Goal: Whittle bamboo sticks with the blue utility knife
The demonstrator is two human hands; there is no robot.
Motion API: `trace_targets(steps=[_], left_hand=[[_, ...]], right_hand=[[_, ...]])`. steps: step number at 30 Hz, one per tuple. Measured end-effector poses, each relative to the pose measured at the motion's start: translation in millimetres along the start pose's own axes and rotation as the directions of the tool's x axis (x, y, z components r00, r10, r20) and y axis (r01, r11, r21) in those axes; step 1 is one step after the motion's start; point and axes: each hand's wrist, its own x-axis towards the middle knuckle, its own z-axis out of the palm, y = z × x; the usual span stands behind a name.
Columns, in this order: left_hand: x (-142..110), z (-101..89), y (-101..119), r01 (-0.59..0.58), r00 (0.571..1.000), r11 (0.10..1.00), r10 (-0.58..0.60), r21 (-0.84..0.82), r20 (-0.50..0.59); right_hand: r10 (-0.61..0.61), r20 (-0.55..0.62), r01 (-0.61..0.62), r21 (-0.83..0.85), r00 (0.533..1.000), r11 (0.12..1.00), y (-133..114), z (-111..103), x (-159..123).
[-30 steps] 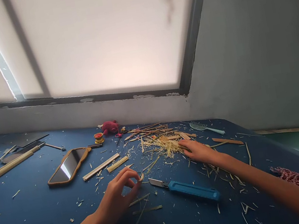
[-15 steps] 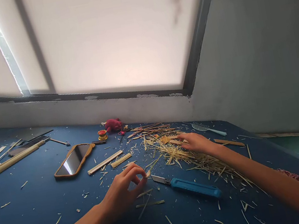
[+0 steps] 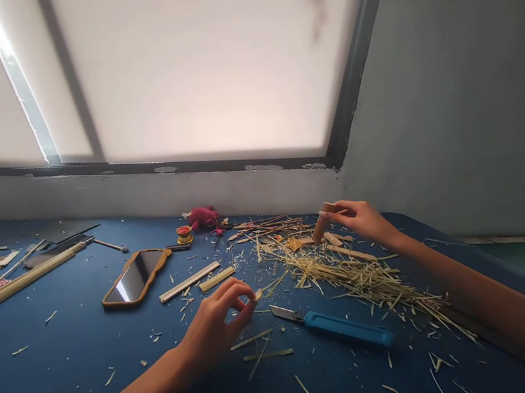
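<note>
My left hand [image 3: 220,319] is closed in a pinch on a small pale bamboo piece [image 3: 258,296], whose tip shows past the fingertips. Just right of it lies a blue utility knife [image 3: 347,328], its blade out and pointing toward that hand. My right hand [image 3: 361,223] grips the top of a brown flat piece [image 3: 322,223], held upright over the far edge of the shavings; its exact kind I cannot make out. Below that hand spreads a heap of thin bamboo shavings [image 3: 347,274], with flat wooden strips [image 3: 354,252] behind it.
A phone in a brown case [image 3: 136,280] lies on the blue table [image 3: 86,349], beside two split bamboo pieces [image 3: 190,282]. Farther back are a small gold pot [image 3: 184,235] and a dark red item [image 3: 203,218]. A long bamboo stick [image 3: 19,285] lies at left.
My right hand has lifted from the strips behind the shavings, moving up and right with the brown piece in it. The left hand keeps its pinch in nearly the same spot.
</note>
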Motion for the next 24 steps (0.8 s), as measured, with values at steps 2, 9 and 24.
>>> trace_targets(steps=[2,9,24], left_hand=[[1.4,0.7,-1.7,-0.007,1.0,1.0,0.006,0.017,0.008],[11.0,1.1,-10.2,-0.177,0.975,0.949,0.132,0.26,0.179],[54.6,21.7,-3.6,-0.316,0.937,0.814,0.188,0.488,0.293]], right_hand=[[-0.012,-0.092,0.013,0.008,0.996,1.0,-7.1,-3.0,-7.6],[-0.08,-0.135,0.082,0.012,0.988,0.997,-30.3,-6.0,-40.4],[-0.324,0.06,0.325,-0.011,0.944,0.946,-90.9,-31.8,-148.1]])
